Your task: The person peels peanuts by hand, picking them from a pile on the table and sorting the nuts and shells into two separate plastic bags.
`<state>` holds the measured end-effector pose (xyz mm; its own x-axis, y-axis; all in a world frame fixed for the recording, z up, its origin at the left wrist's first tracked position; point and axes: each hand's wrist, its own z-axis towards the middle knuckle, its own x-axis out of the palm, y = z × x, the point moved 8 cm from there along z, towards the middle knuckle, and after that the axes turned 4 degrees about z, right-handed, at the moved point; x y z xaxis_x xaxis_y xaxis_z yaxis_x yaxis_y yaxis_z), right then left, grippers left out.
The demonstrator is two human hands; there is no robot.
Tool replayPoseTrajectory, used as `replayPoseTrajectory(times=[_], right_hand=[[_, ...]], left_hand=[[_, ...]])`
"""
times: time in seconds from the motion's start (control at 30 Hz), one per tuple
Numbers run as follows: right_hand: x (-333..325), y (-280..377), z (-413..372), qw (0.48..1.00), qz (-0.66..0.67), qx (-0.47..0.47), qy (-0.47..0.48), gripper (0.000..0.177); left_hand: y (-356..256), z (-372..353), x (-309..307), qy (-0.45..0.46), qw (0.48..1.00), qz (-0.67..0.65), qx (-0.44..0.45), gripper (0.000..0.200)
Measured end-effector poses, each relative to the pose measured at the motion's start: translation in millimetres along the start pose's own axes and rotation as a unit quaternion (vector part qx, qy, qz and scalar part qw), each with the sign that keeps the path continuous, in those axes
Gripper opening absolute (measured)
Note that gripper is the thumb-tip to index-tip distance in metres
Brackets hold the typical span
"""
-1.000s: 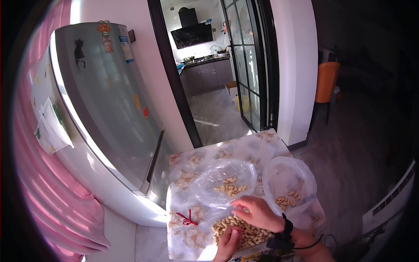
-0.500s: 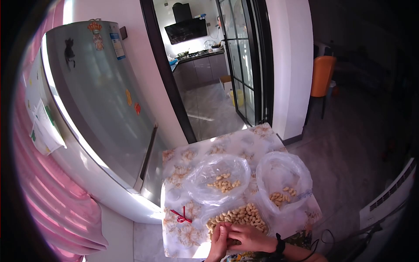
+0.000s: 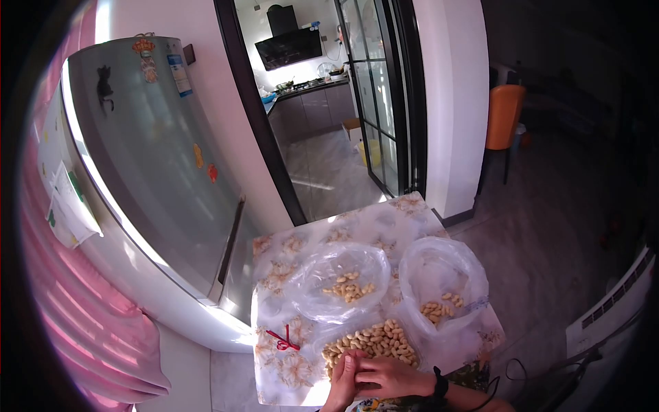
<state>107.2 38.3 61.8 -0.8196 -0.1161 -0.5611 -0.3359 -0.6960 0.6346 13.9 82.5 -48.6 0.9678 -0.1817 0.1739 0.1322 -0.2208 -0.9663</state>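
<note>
From where I stand, the left hand [image 3: 343,386] is thumb up at the near edge of the heap of peanuts [image 3: 381,338], and the right hand [image 3: 388,378], a black band [image 3: 440,384] at its wrist, meets it from the side. The fingers touch and curl inward; whether a nut is pinched between them I cannot tell. The step in hand looks like handling nuts at the heap, the two hands working together. A next move, I'd judge, calls for parting the fingers cleanly, without scattering the heap or catching the thin bags.

On the flowered tablecloth [image 3: 288,374], red scissors [image 3: 283,343] lie at the left, apart from the heap. Beyond the heap, the left bag [image 3: 367,257] sits open with a few nuts inside; the right bag [image 3: 439,264], open too, holds another small lot.

Around the table: a pink curtain [image 3: 96,309] far left, then a grey fridge [image 3: 158,165], a kitchen with a black hood [image 3: 288,47], a glass door [image 3: 377,103], and an orange chair [image 3: 505,117] in the dim right side.
</note>
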Motion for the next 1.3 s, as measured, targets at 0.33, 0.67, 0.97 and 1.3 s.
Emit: replayPoseTrajectory(times=[0.33, 0.67, 0.97, 1.3], right_hand=[[2.6, -12.3, -4.1, 0.996, 0.075, 0.052, -0.005, 0.017], [-23.9, -31.4, -14.1, 0.959, 0.104, 0.205, -0.163, 0.013], [-30.6, -36.0, -17.1, 0.947, 0.098, 0.236, -0.195, 0.016], [-30.9, -32.5, -15.5, 0.955, 0.103, 0.220, -0.170, 0.016]], left_hand=[[-22.2, -8.2, 8.7, -0.022, 0.999, 0.006, 0.028, 0.042], [-31.0, -6.8, 21.2, 0.046, 0.998, -0.033, 0.030, 0.022], [-37.1, -8.3, 23.9, 0.078, 0.995, -0.013, 0.055, 0.005], [-19.1, -5.1, 9.9, 0.024, 0.996, -0.007, 0.080, 0.007]])
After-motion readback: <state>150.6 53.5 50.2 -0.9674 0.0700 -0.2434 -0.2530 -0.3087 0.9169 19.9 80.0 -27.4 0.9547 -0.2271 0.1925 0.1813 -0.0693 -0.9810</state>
